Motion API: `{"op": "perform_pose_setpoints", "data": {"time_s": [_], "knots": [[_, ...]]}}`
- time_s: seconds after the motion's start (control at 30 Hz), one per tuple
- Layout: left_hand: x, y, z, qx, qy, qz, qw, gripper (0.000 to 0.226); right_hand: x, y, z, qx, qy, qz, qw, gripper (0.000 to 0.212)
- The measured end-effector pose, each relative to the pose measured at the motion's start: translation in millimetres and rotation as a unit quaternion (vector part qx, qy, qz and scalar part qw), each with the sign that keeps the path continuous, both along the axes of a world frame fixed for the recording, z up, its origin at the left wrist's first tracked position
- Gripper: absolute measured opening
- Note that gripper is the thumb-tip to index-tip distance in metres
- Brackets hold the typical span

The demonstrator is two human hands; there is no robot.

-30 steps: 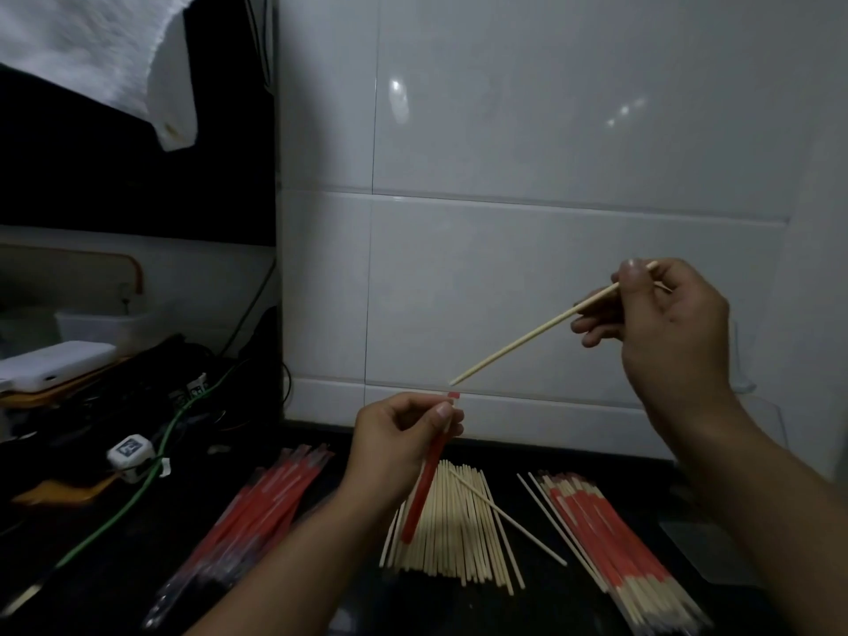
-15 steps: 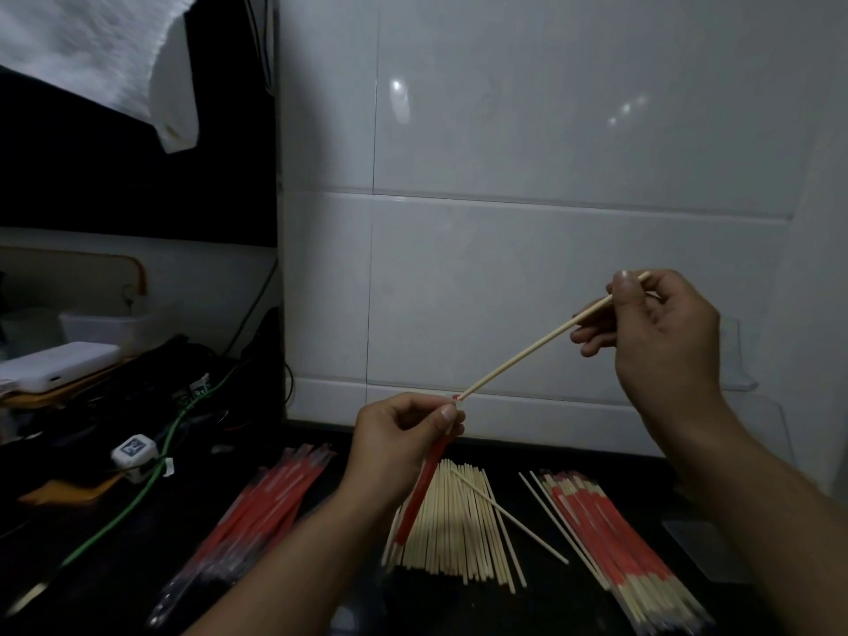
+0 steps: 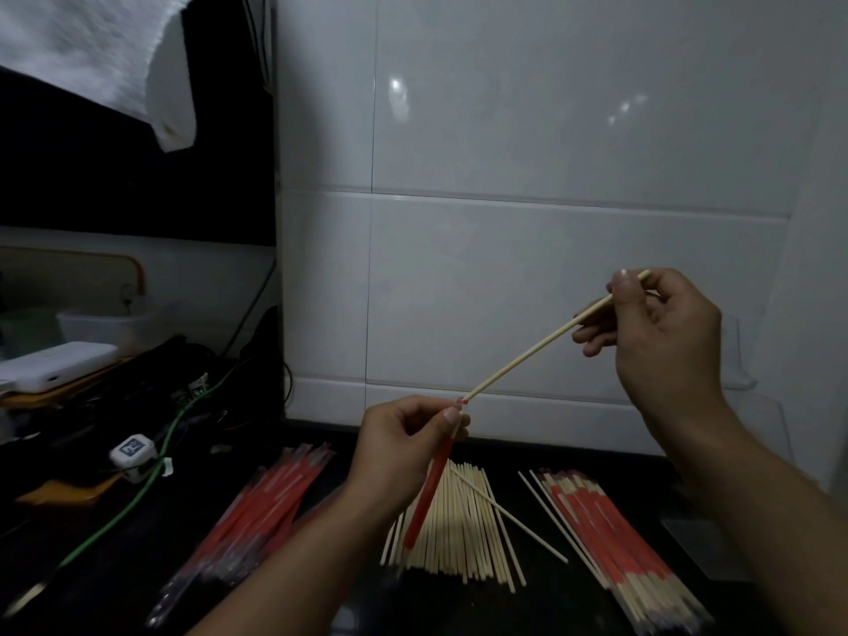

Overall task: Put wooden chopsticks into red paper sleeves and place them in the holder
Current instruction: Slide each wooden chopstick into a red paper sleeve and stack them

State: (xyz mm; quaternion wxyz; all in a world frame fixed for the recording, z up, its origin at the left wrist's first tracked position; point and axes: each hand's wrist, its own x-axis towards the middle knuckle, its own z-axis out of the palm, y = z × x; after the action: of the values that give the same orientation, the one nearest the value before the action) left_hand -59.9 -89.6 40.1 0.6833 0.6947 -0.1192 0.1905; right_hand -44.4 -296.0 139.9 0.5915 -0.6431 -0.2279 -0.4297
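Note:
My left hand pinches the top of a red paper sleeve that hangs down over the counter. My right hand pinches the upper end of a wooden chopstick, which slants down to the left. Its tip sits at the sleeve's open mouth, just above my left thumb. Below lie a fan of bare wooden chopsticks, a pack of empty red sleeves to the left, and a pile of sleeved chopsticks to the right. A clear holder stands on the white tiled wall behind my right hand.
The counter is dark. Left of it are a green cable, a small white device, a white box and tangled wires. A white cloth hangs at the upper left.
My right hand has moved down and left, bringing the chopstick's tip from just above my left hand to the sleeve's mouth. My left hand has barely moved.

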Motion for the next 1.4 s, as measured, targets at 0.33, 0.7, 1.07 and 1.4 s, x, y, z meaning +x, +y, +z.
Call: {"op": "perform_pose_setpoints", "data": {"time_s": [0.33, 0.7, 1.07, 1.4], "knots": [[-2, -2, 1, 0.018, -0.007, -0.007, 1.0, 0.01, 2, 1, 3, -0.026, 0.027, 0.037, 0.999, 0.018], [-5, -10, 9, -0.055, -0.003, -0.063, 0.997, 0.015, 0, 31, -28, -0.387, 0.203, 0.061, 0.897, 0.024], [1, -1, 4, -0.07, 0.002, -0.039, 0.997, 0.015, -7, 40, -48, -0.418, 0.109, 0.029, 0.901, 0.019], [1, -2, 0, -0.053, -0.004, -0.041, 0.998, 0.017, 1, 51, -54, -0.289, 0.162, 0.037, 0.943, 0.002]]}}
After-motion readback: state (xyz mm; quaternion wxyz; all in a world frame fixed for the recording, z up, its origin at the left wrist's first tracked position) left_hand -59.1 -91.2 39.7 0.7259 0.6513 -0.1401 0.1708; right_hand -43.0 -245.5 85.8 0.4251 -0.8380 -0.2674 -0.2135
